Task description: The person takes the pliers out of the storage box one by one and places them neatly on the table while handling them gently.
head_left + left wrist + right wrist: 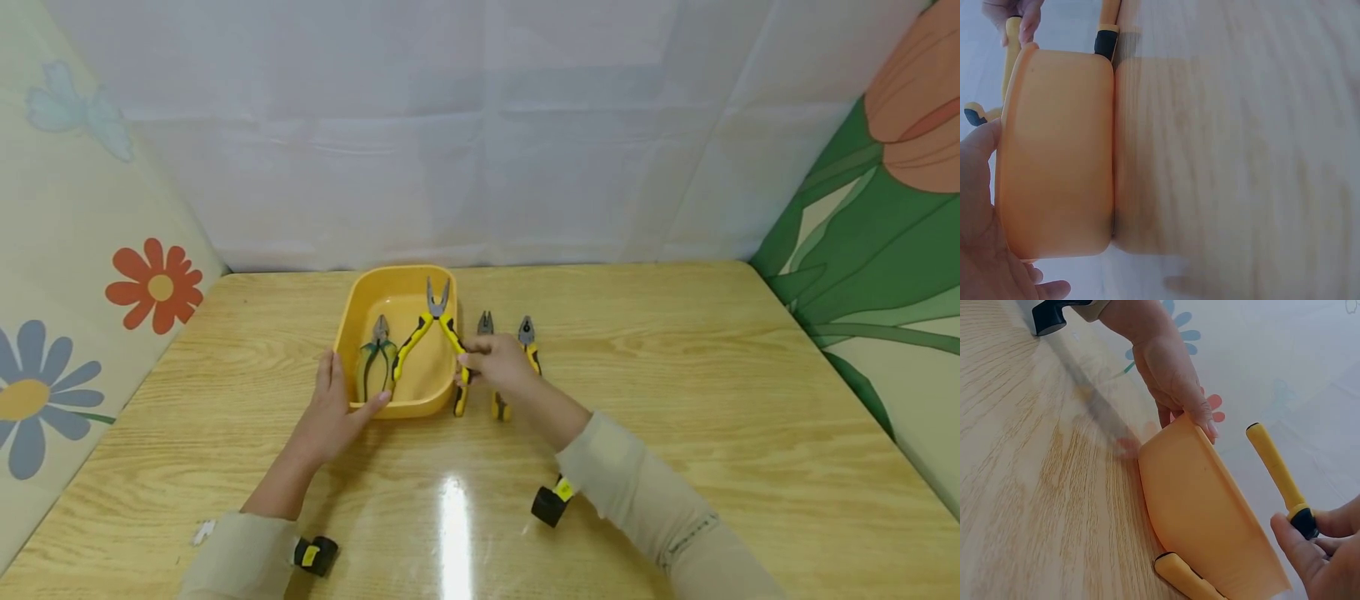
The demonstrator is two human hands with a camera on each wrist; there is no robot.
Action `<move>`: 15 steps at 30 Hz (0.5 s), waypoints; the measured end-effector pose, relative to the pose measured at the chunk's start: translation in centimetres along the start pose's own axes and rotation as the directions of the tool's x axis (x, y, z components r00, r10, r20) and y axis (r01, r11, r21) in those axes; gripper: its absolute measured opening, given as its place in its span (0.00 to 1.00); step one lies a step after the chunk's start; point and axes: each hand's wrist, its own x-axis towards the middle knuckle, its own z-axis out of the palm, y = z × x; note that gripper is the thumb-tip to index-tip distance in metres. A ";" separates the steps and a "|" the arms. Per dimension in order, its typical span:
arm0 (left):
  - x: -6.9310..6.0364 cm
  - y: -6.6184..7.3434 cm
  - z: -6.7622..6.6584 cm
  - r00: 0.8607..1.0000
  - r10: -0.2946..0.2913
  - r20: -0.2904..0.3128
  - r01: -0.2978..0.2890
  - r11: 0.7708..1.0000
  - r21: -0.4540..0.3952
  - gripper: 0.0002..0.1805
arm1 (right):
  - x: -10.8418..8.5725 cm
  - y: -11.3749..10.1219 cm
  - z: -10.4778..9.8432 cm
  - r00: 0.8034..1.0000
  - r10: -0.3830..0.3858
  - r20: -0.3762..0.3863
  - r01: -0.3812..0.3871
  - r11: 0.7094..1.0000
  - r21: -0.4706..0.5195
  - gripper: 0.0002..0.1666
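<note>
My right hand pinches one handle of yellow-and-black long-nose pliers. Their jaws point away from me and are spread apart, and the handles stand wide over the yellow plastic tub. At the tub's near left corner, my left hand grips the wall, thumb on the rim and fingers along the outside. Inside lies a pair of pliers with dull green-yellow handles. Right of the tub, two more pairs rest on the table: one with a narrow head, the other blunt-nosed pliers, both partly hidden by my right hand.
The wood-grain table ends at a white cloth backdrop. Painted flower panels stand at both sides. Black devices hang at both wrists, and a small white scrap lies by the left sleeve.
</note>
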 end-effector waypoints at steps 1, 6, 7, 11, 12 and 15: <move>0.0 0.0 0.0 1.000 0.001 0.000 -0.001 1.000 0.000 0.54 | -0.1 0.0 -0.1 1.000 0.002 0.003 -0.002 1.000 0.000 0.19; 0.1 -0.1 0.0 1.000 -0.001 0.000 0.001 1.000 -0.001 0.54 | -0.3 0.2 -0.6 1.000 -0.022 0.021 0.022 1.000 -0.011 0.18; 0.1 -0.1 0.0 1.000 -0.001 0.000 0.001 1.000 -0.003 0.54 | -0.3 0.3 -0.7 0.999 -0.028 0.021 0.028 0.999 -0.018 0.17; 0.0 0.0 0.0 1.000 0.001 0.002 -0.001 1.000 -0.005 0.54 | -0.5 0.5 -1.1 0.998 -0.057 0.028 0.058 0.998 -0.038 0.13; 0.0 0.0 0.0 1.000 0.002 0.002 -0.001 1.000 -0.005 0.54 | -0.5 0.6 -1.2 0.998 -0.061 0.028 0.063 0.997 -0.050 0.12; 0.0 0.0 0.0 1.000 0.005 0.001 -0.005 1.000 -0.004 0.54 | -0.6 0.7 -1.4 0.997 -0.069 0.023 0.071 0.992 -0.100 0.11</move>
